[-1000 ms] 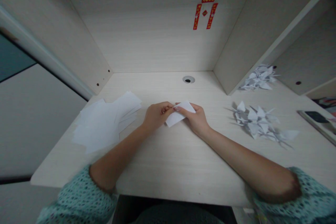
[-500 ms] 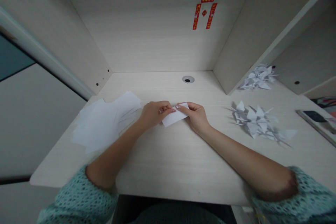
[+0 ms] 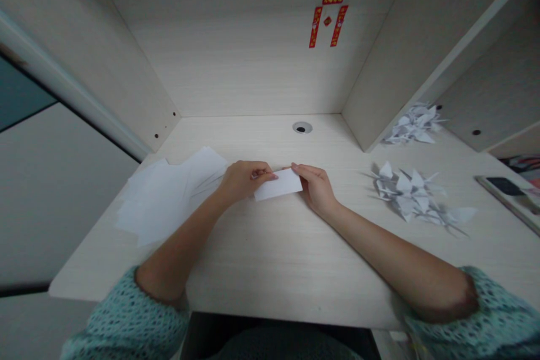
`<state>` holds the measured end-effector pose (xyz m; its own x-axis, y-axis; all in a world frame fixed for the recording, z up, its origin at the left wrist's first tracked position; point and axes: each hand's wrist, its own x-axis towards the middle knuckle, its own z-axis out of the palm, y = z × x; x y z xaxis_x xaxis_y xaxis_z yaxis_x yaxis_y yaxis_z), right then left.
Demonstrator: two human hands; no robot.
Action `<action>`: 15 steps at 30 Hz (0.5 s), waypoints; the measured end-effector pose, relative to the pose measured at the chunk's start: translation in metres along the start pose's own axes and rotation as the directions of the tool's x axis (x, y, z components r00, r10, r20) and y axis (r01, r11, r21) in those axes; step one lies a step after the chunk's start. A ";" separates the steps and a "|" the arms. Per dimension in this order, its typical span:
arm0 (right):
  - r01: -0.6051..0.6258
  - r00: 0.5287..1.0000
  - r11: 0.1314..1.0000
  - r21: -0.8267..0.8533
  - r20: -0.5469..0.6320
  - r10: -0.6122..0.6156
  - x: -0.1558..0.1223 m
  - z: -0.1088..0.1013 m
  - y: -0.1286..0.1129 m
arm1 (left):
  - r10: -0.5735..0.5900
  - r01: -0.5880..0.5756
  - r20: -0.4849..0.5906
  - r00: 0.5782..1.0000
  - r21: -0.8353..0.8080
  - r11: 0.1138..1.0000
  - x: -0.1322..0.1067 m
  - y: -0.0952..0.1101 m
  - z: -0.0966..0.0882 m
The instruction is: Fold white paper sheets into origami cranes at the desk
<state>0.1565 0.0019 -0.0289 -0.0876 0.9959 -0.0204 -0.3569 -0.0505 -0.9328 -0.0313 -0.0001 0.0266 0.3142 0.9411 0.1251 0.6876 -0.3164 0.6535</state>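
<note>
A small folded sheet of white paper [image 3: 280,184] is held a little above the desk between my two hands. My left hand [image 3: 247,180] pinches its upper left side between thumb and fingers. At the right end, my right hand [image 3: 315,184] grips the paper's edge, with some fingers hidden behind it. To the left lies a spread stack of loose white paper sheets [image 3: 164,197], close to my left wrist. Several folded white paper cranes [image 3: 409,191] sit in a pile to the right of my right hand.
A second pile of paper cranes [image 3: 415,124] rests behind, past the upright divider panel [image 3: 392,67]. A phone-like object on a flat board [image 3: 508,187] lies at the far right. A round cable hole [image 3: 302,128] is in the desk near the back wall.
The paper has turned to lie more level, showing more of its face. My right thumb has moved off the paper's front to its upper right edge.
</note>
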 end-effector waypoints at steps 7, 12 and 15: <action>0.061 0.998 0.998 -0.011 0.017 -0.060 -0.001 0.004 -0.005 | -0.149 0.122 -0.040 0.988 -0.384 0.915 0.002 -0.003 0.018; 0.150 0.982 0.966 -0.211 0.148 -0.120 -0.005 0.005 -0.003 | -0.278 0.141 -0.145 0.949 -0.593 0.793 0.001 0.000 0.036; 0.143 0.989 0.959 -0.244 0.081 -0.126 -0.004 0.004 -0.001 | -0.307 0.158 -0.146 0.940 -0.613 0.774 0.002 -0.002 0.041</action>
<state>0.1536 -0.0025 -0.0259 -0.1165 0.9851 0.1268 -0.1283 0.1116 -0.9854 -0.0055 -0.0029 -0.0053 -0.0110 0.9996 0.0257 0.1807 -0.0233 0.9833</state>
